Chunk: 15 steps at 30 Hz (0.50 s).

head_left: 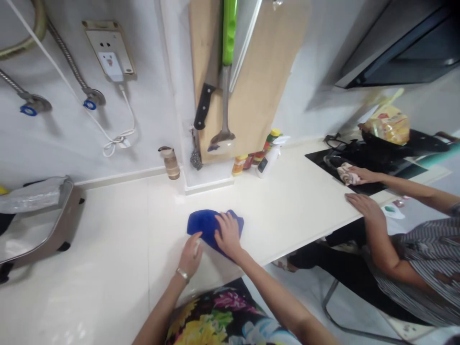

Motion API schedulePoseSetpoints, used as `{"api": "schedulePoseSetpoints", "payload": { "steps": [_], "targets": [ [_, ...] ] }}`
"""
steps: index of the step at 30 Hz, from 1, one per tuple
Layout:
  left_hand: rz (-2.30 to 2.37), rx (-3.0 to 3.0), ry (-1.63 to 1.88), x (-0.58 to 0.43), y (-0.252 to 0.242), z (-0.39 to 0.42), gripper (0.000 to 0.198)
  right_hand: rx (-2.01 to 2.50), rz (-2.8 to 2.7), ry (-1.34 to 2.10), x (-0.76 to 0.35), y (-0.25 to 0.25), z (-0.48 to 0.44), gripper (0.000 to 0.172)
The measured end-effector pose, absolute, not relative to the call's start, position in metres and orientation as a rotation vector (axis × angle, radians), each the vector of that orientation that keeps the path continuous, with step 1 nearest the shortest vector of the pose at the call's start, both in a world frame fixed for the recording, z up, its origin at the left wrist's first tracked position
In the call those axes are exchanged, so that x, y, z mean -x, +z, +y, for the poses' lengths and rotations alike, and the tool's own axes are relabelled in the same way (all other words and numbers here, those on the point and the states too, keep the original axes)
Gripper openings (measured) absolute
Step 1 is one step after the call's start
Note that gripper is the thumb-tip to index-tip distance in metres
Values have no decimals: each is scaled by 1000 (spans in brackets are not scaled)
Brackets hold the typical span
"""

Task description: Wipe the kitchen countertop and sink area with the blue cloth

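Note:
A blue cloth (200, 221) lies partly folded on the white countertop (287, 206) in front of me. My right hand (229, 235) rests flat on the cloth's right part, fingers spread, covering some of it. At the cloth's lower left edge is my left hand (190, 255), its fingers loosely bent and apart, a fingertip at the edge. A bracelet (182, 275) circles my left wrist.
To the right, a co-worker's hand (361, 175) presses a patterned rag (348, 174) on the black cooktop (381, 163). Against the wall stand a brown bottle (171, 166), a spray bottle (269, 160) and condiments. A cutting board (258, 86) hangs above. A metal-rimmed appliance (61, 220) sits left.

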<state>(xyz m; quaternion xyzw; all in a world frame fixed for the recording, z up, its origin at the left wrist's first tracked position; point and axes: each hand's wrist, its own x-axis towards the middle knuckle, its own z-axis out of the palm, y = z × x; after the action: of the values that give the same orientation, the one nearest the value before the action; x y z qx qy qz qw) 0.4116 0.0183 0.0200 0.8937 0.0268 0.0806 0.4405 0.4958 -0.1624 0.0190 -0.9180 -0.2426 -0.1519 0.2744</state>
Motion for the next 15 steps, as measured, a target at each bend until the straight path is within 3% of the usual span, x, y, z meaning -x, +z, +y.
{"api": "schedulePoseSetpoints", "payload": {
  "steps": [6,15],
  "targets": [
    [519,-2209,61,-311,24,93,45,2707,-733,-163,-507,15,-131,51],
    [936,-2344,34,-289,21,113,39,2965,-584,-226,-522,2,-264,52]
  ]
}}
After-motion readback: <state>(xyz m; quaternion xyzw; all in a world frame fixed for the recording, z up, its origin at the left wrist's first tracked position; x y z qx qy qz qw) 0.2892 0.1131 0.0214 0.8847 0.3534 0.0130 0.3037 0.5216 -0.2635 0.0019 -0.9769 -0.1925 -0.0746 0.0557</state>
